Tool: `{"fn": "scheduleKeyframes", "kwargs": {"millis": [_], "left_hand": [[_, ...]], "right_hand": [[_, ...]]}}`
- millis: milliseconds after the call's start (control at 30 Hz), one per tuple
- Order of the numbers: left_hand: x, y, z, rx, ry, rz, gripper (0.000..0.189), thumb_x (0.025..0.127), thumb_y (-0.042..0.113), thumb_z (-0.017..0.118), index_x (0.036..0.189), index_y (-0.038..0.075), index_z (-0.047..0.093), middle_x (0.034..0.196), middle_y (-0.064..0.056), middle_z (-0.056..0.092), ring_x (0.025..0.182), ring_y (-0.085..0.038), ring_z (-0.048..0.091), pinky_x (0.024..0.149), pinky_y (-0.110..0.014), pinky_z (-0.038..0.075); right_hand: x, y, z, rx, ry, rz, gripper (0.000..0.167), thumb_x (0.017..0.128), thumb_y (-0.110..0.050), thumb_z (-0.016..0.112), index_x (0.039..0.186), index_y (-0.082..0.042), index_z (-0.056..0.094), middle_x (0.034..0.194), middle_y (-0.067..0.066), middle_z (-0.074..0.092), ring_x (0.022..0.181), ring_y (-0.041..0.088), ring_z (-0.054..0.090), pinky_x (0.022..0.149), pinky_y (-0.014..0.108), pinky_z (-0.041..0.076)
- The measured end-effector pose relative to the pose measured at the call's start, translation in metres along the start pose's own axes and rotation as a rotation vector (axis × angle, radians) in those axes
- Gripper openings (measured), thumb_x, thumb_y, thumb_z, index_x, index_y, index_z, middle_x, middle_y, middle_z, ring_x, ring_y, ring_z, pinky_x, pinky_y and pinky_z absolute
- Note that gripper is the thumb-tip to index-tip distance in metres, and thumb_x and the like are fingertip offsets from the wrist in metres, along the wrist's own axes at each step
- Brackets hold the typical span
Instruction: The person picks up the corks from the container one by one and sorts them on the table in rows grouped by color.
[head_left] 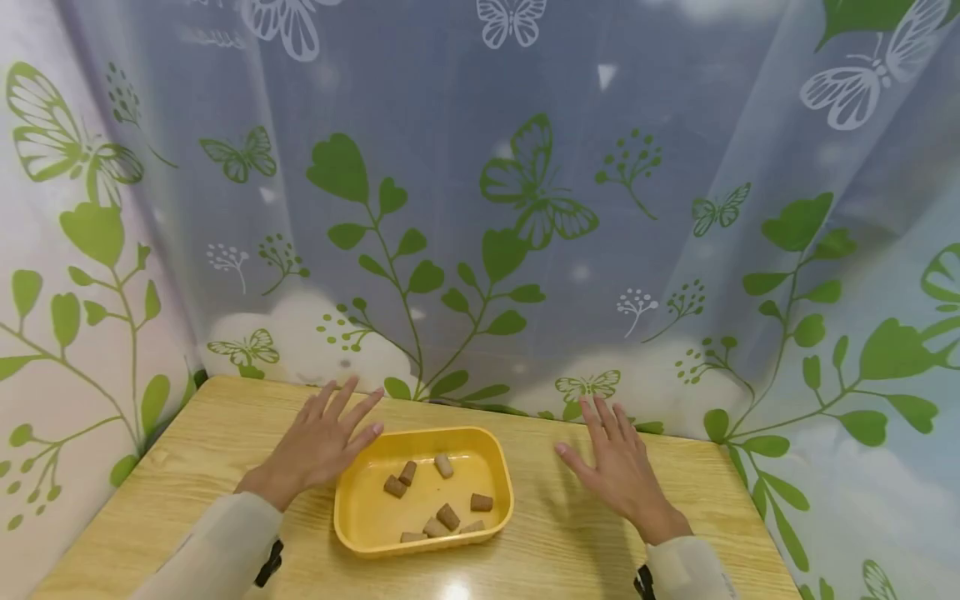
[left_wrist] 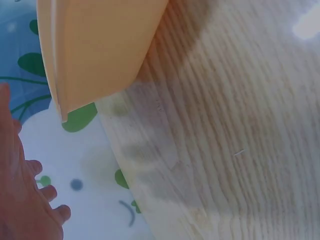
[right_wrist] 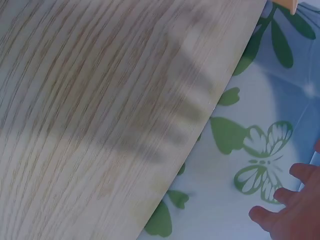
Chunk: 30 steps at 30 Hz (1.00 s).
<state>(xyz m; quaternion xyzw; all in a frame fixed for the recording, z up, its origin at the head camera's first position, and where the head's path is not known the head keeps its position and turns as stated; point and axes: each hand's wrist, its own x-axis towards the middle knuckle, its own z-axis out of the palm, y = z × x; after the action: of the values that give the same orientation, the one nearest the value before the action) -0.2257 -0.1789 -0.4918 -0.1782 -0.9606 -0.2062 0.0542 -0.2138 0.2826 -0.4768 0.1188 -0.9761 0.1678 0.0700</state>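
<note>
A yellow plastic tray (head_left: 348,521) stands on the wooden table, holding several small brown cork stoppers (head_left: 447,516), some darker and some paler. My left hand (head_left: 318,442) is spread beside the tray's left rim, fingers straight and nothing in them. In the left wrist view, the tray's side (left_wrist: 100,50) is at the top and the left hand (left_wrist: 25,190) shows at the lower left edge. My right hand (head_left: 618,467) hovers over the table to the right of the tray, fingers extended and holding nothing. Its fingertips (right_wrist: 262,216) appear at the right wrist view's lower right.
The light wood table (head_left: 555,542) reaches back to a hanging curtain (head_left: 450,208) printed with green leaves and butterflies. Similar printed cloth (head_left: 885,467) hangs along the right side, and more on the left. Shadows of the hands fall on the tabletop.
</note>
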Motion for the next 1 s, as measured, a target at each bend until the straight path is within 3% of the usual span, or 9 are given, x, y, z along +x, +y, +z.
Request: {"fn": "scheduleKeyframes", "kwargs": {"millis": [300,733,1000], "left_hand": [[-0.011,0.003,0.002,0.007,-0.013,0.064,0.060,0.117,0.045,0.047,0.170,0.019,0.041,0.178,-0.027,0.025,0.159,-0.059,0.029,0.127,-0.076,0.027],[-0.019,0.007,0.007,-0.017,-0.061,0.110,0.060,0.117,0.048,0.046,0.172,0.024,0.037,0.180,-0.022,0.022,0.161,-0.056,0.028,0.126,-0.076,0.028],[-0.024,0.006,0.012,-0.021,-0.088,0.129,0.061,0.117,0.049,0.047,0.171,0.025,0.039,0.180,-0.022,0.024,0.161,-0.055,0.029,0.126,-0.076,0.029]], "right_hand": [[0.002,-0.019,0.003,0.074,0.005,-0.048,0.088,0.108,-0.058,0.062,0.176,-0.016,0.024,0.180,0.019,0.027,0.165,0.049,0.024,0.120,0.082,0.032],[0.002,-0.032,0.013,0.092,0.029,-0.161,0.085,0.106,-0.046,0.070,0.173,-0.013,0.031,0.178,0.017,0.033,0.161,0.050,0.033,0.125,0.074,0.034],[0.000,-0.050,0.018,0.107,0.017,-0.203,0.083,0.104,-0.050,0.072,0.171,-0.015,0.039,0.173,0.014,0.043,0.163,0.047,0.032,0.126,0.072,0.034]]}}
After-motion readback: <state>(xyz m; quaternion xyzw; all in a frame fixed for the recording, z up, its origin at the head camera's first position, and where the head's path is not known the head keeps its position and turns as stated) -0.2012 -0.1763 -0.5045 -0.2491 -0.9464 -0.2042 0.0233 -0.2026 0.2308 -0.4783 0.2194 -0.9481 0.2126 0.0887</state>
